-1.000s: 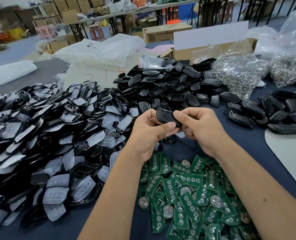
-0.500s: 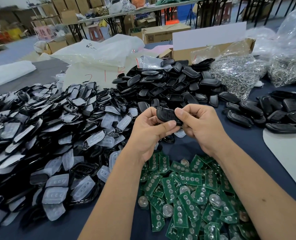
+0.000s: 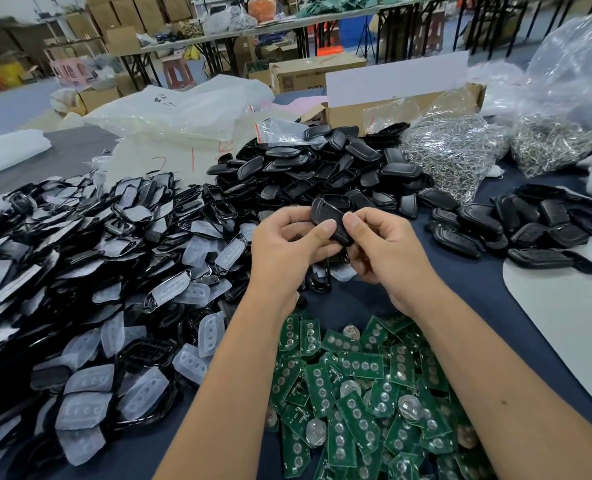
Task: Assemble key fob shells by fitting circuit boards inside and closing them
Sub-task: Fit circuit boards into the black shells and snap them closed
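**Fob shell being pressed shut over a crowded worktop**

Worktop (image 3: 461,292), dark blue cloth, loaded nearly edge to edge. Biggest mass: front-shell pile w/ translucent button pads (image 3: 80,271), filling the left side. Next, back-shell heap (image 3: 322,168) at centre-far, then bags of metal rings (image 3: 454,150) far right, a smaller cluster of closed black fobs (image 3: 530,223) on the right, and the green circuit boards (image 3: 357,393) w/ coin cells directly under the forearms. A white sheet (image 3: 571,323) overhangs near the right edge.

Smallest & the one that matters: key fob shell (image 3: 332,220), held in the air above the gap between the heaps & the boards. Left hand (image 3: 287,251) pinches its near end, thumb on top; right hand (image 3: 388,251) pinches the lower right end, thumb on top too. Each grip is closed round the shell, not spread. Board inside: can't tell, hidden.

Risks, as I judge them: uneven thumb pressure could leave one seam unlatched or pop the halves apart; a board seated crooked might get nipped. A slip drops the fob into look-alike piles, prob hard to tell from unfinished ones.

Room: only the bare blue strip right of the hands & toward the closed fobs is free. Elbows hang over the boards, so a low sweep would scatter them.
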